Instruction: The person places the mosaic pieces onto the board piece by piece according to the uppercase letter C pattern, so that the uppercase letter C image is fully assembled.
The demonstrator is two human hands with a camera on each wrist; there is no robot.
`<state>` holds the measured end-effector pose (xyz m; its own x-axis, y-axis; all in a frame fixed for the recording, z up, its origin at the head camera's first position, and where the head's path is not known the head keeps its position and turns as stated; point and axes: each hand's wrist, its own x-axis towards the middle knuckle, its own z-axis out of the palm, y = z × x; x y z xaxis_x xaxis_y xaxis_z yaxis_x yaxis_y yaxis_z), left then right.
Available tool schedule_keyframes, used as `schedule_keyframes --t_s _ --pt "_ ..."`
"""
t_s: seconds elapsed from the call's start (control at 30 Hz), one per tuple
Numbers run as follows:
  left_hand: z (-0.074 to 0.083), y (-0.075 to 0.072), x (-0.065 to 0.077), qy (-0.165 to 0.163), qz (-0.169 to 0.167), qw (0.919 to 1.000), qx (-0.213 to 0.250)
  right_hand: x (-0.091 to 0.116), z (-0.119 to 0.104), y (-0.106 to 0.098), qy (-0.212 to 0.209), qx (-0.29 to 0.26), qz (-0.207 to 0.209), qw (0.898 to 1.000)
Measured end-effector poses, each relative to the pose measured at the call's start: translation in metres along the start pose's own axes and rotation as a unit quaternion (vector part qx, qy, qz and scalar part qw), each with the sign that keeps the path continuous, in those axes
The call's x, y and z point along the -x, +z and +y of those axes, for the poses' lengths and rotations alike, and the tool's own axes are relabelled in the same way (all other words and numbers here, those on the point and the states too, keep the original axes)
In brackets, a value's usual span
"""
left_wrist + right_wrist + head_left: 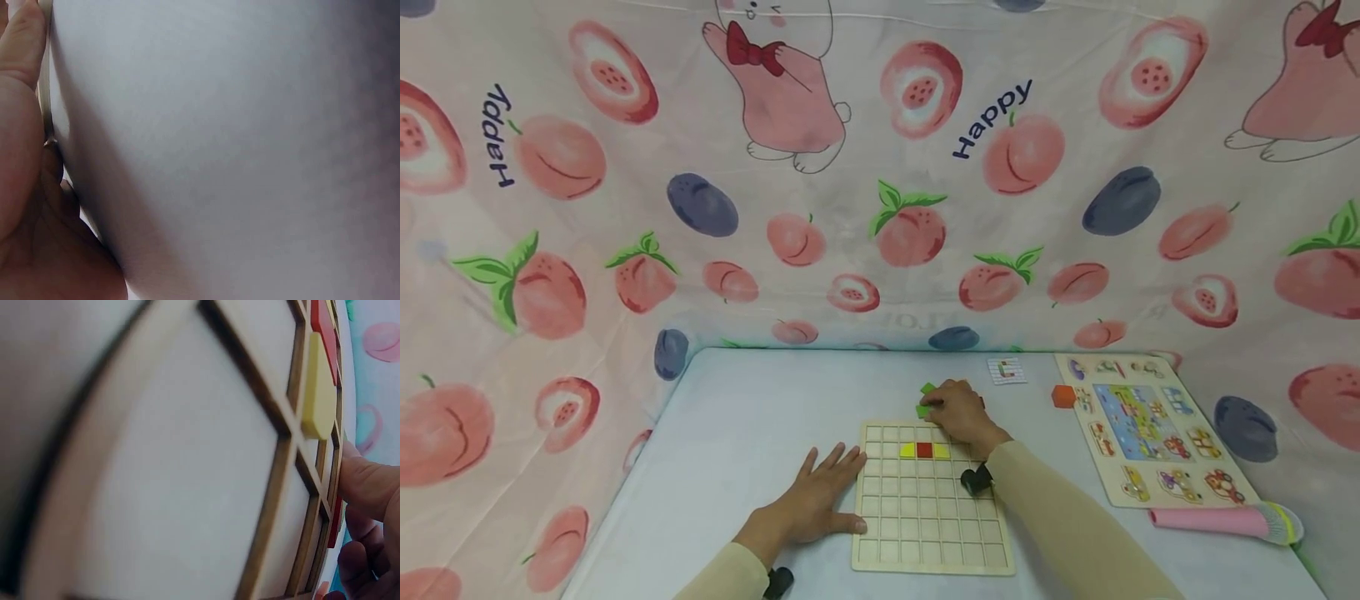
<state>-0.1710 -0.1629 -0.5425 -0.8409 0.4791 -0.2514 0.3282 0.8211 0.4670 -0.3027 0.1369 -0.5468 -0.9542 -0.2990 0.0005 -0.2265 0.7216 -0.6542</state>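
A square wooden grid board lies on the table. In one of its far rows a red square block sits between a yellow block on its left and another yellow block on its right. My left hand rests flat with spread fingers, fingertips and thumb at the board's left edge. Just past the far edge, my right hand bends over green blocks, fingertips right at them; I cannot tell whether it pinches one. In the right wrist view its thumb and curled fingers are partly behind the board.
At the right lies a picture puzzle board, with an orange hexagonal block at its left edge. A pink microphone-shaped object lies in front of it. A small patterned card is near the back edge. Printed cloth hangs behind the table.
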Motion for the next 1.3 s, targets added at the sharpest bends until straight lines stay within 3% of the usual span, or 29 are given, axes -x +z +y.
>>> schedule_keyframes --t_s 0.17,0.27,0.43,0.57,0.83,1.3 --pt "0.0 0.0 0.001 0.001 0.001 1.0 -0.007 -0.003 0.004 0.004 -0.011 -0.015 -0.001 1.0" --pt "0.0 0.001 0.0 0.001 0.002 1.0 -0.009 -0.003 0.004 0.006 -0.015 -0.05 -0.002 0.999" --pt "-0.001 0.002 -0.002 0.004 0.005 0.9999 -0.012 0.0 -0.001 0.002 0.025 -0.135 -0.007 0.991" --pt "0.0 0.0 -0.002 0.004 0.006 0.9999 -0.013 0.003 -0.008 -0.002 0.031 -0.177 0.002 0.984" --pt "0.002 -0.001 0.001 0.002 0.0 1.0 -0.006 0.009 -0.013 0.001 0.036 -0.188 0.052 0.98" --pt "0.0 0.002 0.0 0.004 0.006 1.0 -0.002 0.042 -0.028 -0.001 0.019 -0.231 0.079 0.97"
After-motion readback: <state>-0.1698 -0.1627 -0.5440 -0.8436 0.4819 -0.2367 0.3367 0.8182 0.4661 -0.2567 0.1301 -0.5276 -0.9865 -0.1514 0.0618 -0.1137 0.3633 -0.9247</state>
